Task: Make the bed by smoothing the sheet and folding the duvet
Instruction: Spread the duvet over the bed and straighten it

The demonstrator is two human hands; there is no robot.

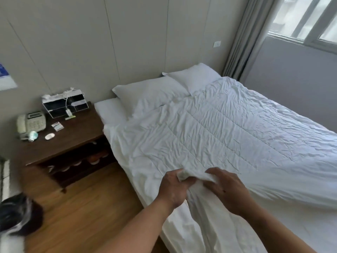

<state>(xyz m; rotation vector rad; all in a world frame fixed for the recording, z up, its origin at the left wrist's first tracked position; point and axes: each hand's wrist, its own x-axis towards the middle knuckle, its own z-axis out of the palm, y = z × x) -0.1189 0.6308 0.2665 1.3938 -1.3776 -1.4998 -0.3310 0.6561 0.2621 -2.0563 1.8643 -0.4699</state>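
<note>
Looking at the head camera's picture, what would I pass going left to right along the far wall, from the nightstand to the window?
telephone → wire-framed box → nearer pillow → farther pillow → curtain → window

Duvet (228,128) on bed (109,109). Pillows (149,94) at head end, against wall (127,42). Counter (73,137) left of bed, just beside. Phone (31,123) on counter, left end; rack (63,105) behind, at wall. Curtain (242,33), window (310,21) right of pillows. Left hand (173,190), right hand (228,190) side by side on duvet edge.
</note>
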